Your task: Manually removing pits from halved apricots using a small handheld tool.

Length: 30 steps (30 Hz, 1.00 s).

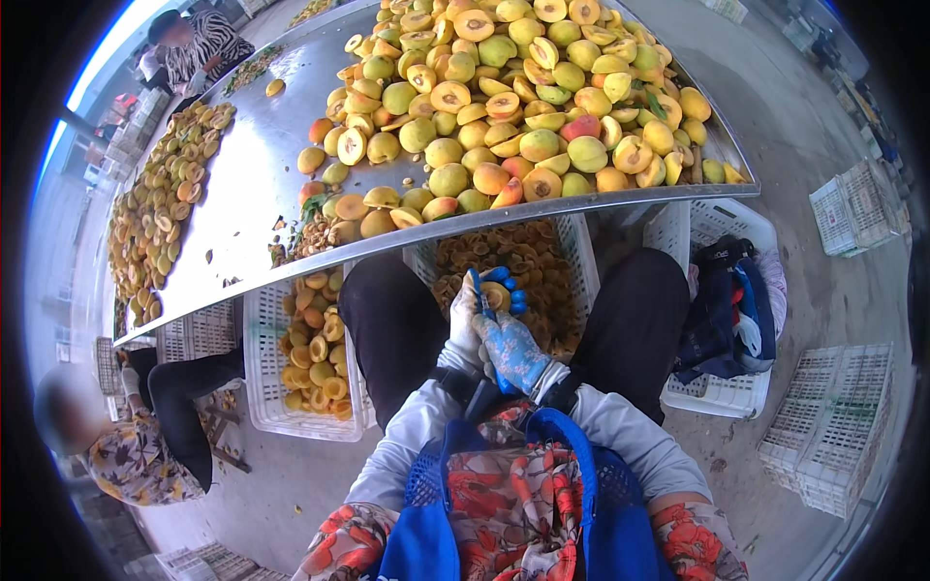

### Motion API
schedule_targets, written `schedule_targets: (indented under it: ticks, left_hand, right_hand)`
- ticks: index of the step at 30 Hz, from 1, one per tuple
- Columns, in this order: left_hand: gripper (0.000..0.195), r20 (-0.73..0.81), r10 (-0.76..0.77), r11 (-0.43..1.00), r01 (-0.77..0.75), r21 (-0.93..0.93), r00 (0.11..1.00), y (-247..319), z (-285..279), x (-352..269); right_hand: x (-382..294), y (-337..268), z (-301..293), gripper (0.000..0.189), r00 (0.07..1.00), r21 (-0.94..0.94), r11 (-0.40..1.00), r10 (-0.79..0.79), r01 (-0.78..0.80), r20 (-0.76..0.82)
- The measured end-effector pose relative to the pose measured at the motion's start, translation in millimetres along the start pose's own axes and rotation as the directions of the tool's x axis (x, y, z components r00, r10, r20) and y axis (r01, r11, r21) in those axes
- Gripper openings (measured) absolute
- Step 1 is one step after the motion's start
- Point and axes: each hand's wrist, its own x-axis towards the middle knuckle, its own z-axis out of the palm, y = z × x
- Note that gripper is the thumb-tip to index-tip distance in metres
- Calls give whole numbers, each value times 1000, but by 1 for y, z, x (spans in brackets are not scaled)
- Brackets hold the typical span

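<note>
Above my lap, my left hand [465,314], in a white glove with blue-coated fingers, cups a yellow peach half [496,296]. My right hand [514,351], in a blue patterned glove, is closed around a blue-handled tool [503,383] right against the fruit. My fingers hide most of this tool, so its kind cannot be told. Below both hands, between my knees, a white plastic crate [585,250] holds many brownish fruit pieces [501,250]. By my left knee, another white crate [263,363] contains pitted peach halves [320,363].
A metal table [283,131] carries a large heap of whole and halved peaches [465,109] and a row of halves [171,210]. On my right, a crate [716,396] holds a dark bag [726,312]; stacked crates [832,428] stand beyond. Other people [145,457] sit around the table.
</note>
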Motion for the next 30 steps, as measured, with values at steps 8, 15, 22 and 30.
schedule_targets:
  ticks: [8, 15, 22, 30]
  left_hand:
    - [58, -64, -27, 1000, 26, -17, 998, -3, -6, 3]
    - [57, -104, -72, 996, 66, -62, 992, -2, -2, 6]
    - [57, -91, -53, 998, 50, -30, 994, 6, 1, 9]
    - [49, -125, 51, 959, -14, 283, 991, 2, 1, 15]
  right_hand:
    - [6, 4, -1, 28, 975, -389, 902, -217, 187, -36]
    - [44, 35, -15, 35, 780, -759, 507, -626, 409, 2]
    - [10, -36, -35, 29, 974, -7, 992, 124, -125, 191]
    - [17, -26, -34, 23, 993, -254, 967, 10, 21, 119]
